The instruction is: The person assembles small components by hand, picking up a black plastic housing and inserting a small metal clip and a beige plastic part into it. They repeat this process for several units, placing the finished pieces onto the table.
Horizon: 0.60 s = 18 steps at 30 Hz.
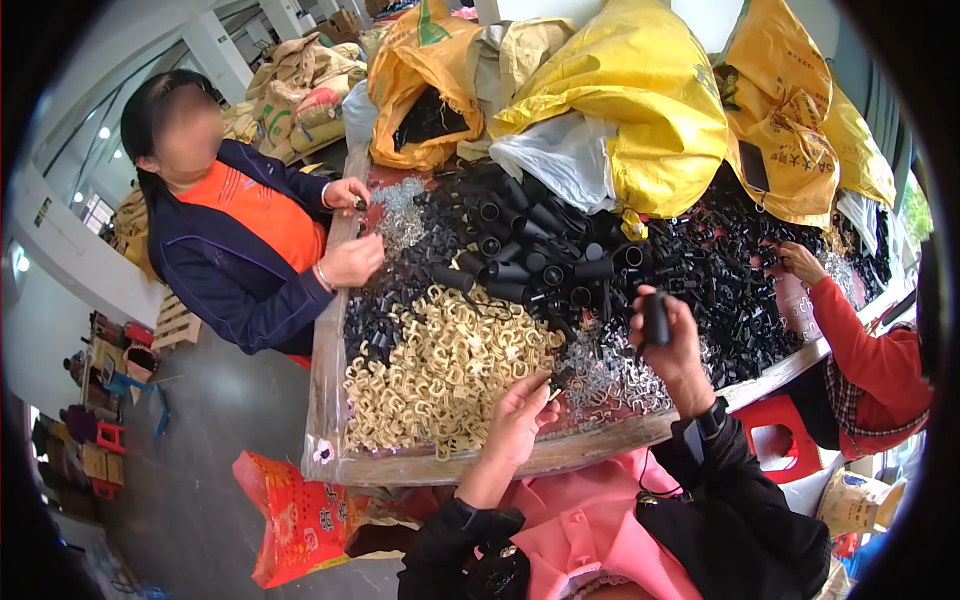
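Note:
My right hand (678, 345) is closed around a black plastic cylinder (656, 318), held upright above the table's front edge. My left hand (518, 415) pinches a small part (552, 391) with a dark end and a pale end; its exact kind is too small to make out. A pile of cream-coloured hook-shaped plastic pieces (440, 370) lies just left of that hand. Between my hands is a heap of small shiny metal hooks (612, 368). Behind them lie several more black cylinders (545, 262), some showing their open ends.
Small black parts (720, 270) cover the table's right side. Yellow sacks (640, 100) and an orange sack (425, 90) stand along the back. A person in a dark jacket (235, 230) works at the left; another in a red sleeve (865, 345) reaches in at the right. The wooden rim (600, 440) borders the front.

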{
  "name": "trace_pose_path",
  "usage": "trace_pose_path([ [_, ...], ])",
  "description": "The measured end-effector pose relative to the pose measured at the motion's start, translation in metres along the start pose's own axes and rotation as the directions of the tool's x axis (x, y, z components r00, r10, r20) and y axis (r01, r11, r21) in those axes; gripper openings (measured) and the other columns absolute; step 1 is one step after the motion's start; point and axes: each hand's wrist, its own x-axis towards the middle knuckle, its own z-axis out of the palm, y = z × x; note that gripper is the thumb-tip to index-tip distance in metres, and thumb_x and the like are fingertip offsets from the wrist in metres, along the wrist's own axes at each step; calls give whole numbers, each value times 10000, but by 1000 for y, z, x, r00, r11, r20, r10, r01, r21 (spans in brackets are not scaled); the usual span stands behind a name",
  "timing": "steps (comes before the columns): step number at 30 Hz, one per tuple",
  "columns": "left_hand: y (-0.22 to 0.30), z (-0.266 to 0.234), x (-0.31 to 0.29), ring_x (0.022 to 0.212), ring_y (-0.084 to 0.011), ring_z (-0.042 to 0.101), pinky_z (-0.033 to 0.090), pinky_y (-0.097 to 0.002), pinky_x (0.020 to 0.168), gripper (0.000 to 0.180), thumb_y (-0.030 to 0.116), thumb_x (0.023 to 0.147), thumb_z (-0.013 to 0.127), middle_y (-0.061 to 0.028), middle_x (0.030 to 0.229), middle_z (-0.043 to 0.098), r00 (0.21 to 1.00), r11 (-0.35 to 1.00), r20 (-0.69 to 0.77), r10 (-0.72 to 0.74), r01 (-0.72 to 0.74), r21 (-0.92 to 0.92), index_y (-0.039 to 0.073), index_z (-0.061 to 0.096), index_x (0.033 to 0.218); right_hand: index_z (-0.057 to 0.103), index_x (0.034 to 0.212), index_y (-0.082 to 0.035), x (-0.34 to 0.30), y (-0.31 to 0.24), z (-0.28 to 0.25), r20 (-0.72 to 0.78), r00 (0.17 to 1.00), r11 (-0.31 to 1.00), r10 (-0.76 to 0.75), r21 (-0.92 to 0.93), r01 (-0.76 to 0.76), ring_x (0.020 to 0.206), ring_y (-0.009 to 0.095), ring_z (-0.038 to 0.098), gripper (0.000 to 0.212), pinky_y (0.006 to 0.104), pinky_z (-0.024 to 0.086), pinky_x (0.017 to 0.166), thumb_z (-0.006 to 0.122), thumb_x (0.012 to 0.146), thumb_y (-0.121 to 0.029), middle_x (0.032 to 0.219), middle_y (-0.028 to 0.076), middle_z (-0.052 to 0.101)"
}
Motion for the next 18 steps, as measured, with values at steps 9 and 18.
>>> trace_pose_path([
  [9, 3, 4, -12, 583, -73, 475, 373, -180, 494, 249, 88, 806, 521, -23, 732, 526, 986, 963, 146, -81, 40, 267, -11, 500, 1034, 533, 1008, 0, -26, 19, 29, 604, 749, 366, 271, -785, 500, 692, 271, 584, 343, 321, 457, 608, 413, 857, -283, 841, 151, 593],
  [18, -5, 3, -13, 558, -58, 478, 404, -182, 518, 257, 80, 789, 545, -10, 691, 532, 988, 906, 93, -124, 74, 417, -22, 520, 1025, 533, 1012, -25, -31, 23, 38, 441, 794, 286, 419, -894, 346, 730, 324, 570, 393, 337, 454, 640, 366, 866, -349, 865, 167, 582],
])
